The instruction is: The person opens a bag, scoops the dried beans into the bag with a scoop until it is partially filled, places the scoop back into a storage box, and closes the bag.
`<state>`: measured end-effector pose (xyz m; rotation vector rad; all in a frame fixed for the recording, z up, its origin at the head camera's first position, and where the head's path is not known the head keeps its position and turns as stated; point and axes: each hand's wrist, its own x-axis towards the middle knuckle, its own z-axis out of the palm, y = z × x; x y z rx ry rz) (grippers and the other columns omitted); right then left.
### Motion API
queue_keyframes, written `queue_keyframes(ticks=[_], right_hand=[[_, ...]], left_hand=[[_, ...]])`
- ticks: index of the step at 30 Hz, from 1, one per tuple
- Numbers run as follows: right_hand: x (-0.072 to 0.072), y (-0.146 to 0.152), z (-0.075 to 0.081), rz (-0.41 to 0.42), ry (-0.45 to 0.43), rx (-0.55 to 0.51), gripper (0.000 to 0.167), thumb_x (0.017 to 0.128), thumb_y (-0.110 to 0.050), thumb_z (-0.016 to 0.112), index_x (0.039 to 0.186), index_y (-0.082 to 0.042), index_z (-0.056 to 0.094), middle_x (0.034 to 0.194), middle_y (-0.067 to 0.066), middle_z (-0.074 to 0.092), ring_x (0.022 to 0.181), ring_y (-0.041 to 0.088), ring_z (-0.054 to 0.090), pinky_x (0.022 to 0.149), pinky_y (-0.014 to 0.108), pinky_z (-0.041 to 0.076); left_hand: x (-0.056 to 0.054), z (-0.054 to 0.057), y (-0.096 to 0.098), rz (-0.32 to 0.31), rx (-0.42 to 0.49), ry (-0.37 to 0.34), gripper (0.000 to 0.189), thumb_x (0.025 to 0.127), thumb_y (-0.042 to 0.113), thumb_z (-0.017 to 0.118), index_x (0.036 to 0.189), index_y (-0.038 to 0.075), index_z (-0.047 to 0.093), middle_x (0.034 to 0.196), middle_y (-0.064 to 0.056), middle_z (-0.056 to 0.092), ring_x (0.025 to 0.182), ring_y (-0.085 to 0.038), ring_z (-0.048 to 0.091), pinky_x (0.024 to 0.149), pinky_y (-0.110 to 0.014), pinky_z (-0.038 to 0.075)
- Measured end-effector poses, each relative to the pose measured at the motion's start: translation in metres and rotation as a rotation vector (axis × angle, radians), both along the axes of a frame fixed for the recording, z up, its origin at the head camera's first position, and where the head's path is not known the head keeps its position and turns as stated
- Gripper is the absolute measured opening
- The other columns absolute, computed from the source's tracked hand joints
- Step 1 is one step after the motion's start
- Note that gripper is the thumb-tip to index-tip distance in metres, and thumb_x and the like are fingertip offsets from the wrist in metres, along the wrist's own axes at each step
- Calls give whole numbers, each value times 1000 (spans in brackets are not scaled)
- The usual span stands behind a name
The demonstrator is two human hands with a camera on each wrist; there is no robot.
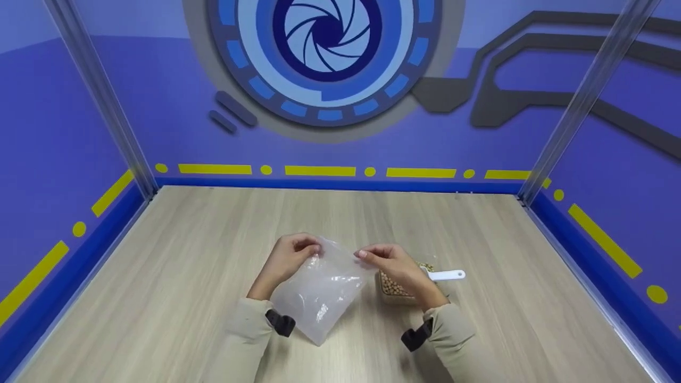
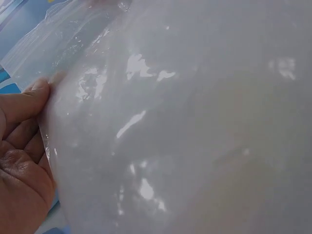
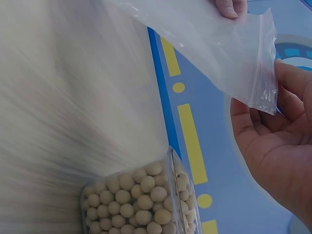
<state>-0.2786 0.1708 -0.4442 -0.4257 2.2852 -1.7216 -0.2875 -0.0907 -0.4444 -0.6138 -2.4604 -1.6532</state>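
Sleeve (image 1: pixel 242 330) on the left first: beige, black gadget (image 1: pixel 280 322) strapped at the wrist. So what's that left hand (image 1: pixel 284 260) up to?

Pinching the edge of a plastic bag (image 1: pixel 319 295), thumb on one side and fingers curled on the other. Pretty tight grip, not spread wide at all.

OK, and where's the bag exactly?

Between the two hands, held up over the desk (image 1: pixel 511 319). It's milky see-through, kinda shiny and creased, and the right wrist view shows a zip strip near the end. One corner points down toward the person; can't tell if it touches the wood.

Right hand (image 1: pixel 393 266)?

Same deal tbh, narrow pinch on the bag's corner, just past the zip strip.

Anything further right?

Yep, clear box (image 1: pixel 396 301) on the desk, partly covered by the right hand in the head view. Loads of round beige balls (image 3: pixel 144 202) in it. White handle (image 1: pixel 449 275) pokes out to the right; its other end is hidden behind the wrist, so no clue what it joins.
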Motion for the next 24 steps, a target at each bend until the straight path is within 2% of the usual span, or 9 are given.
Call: queue_keyframes(ticks=[6,11,18,23,24], right_hand=[[2,0,2,43,31,73,37,89,-31,67,114,-5,70,115,9,69,101,14,63,89,30,51],[4,-1,1,53,50,117,35,88,-29,69,112,-4,71,108,9,71,92,10,63,84,30,52],[3,0,-4,61,54,79,33,90,-26,67,108,1,71,99,7,73,86,9,64,78,24,52],[3,-1,-6,26,37,50,33,90,-27,67,107,1,71,94,2,73,83,9,63,75,23,51],[5,-3,-3,19,37,47,32,90,-25,66,107,2,71,94,3,73,83,9,64,76,24,52]], left_hand=[[1,1,1,-3,-11,32,11,89,9,65,94,3,72,90,-9,71,85,-17,66,77,-23,53],[2,-1,4,9,-16,21,12,89,9,65,97,3,73,95,-10,72,88,-20,67,79,-25,54],[4,-2,10,31,-32,59,15,90,6,64,103,2,71,100,-12,71,92,-23,66,82,-31,54],[7,-1,14,72,-46,108,32,89,9,66,119,1,63,115,-14,64,101,-29,61,90,-42,50],[8,-1,15,84,-49,115,35,88,10,67,122,1,61,118,-14,61,103,-29,59,91,-43,49]])
